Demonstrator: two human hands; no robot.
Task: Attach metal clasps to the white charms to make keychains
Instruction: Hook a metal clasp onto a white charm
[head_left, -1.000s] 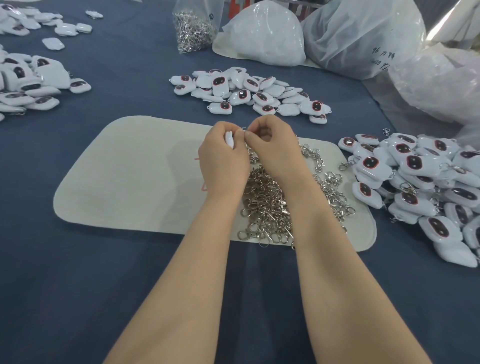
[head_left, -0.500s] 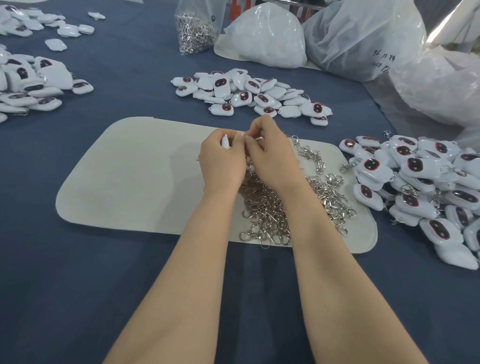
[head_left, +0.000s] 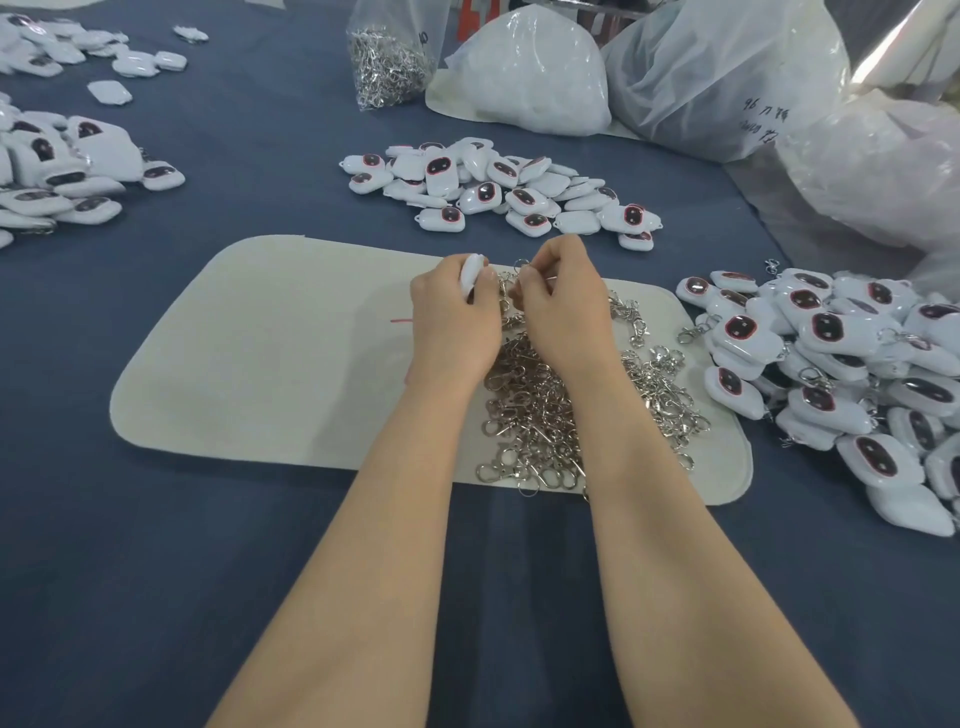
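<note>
Grips a white charm (head_left: 471, 273) in the left hand (head_left: 454, 317), fingers and thumb curled round it, edge-on above the cream mat (head_left: 270, 353) — long axis running away from the body, far end poking out past the knuckles. Pinches a metal clasp (head_left: 519, 269) in the right hand (head_left: 563, 306), fingertips closed on it, its ring showing just right of the charm's far end and about level with it. Cannot tell whether ring and charm touch, nor where the charm's eyelet sits behind the fingers. Holds both hands close together over the loose heap of clasps (head_left: 535, 415). Calls, in all likelihood, for a short leftward carry of the ring onto the charm's far end — right hand doing the threading, left merely steadying.
</note>
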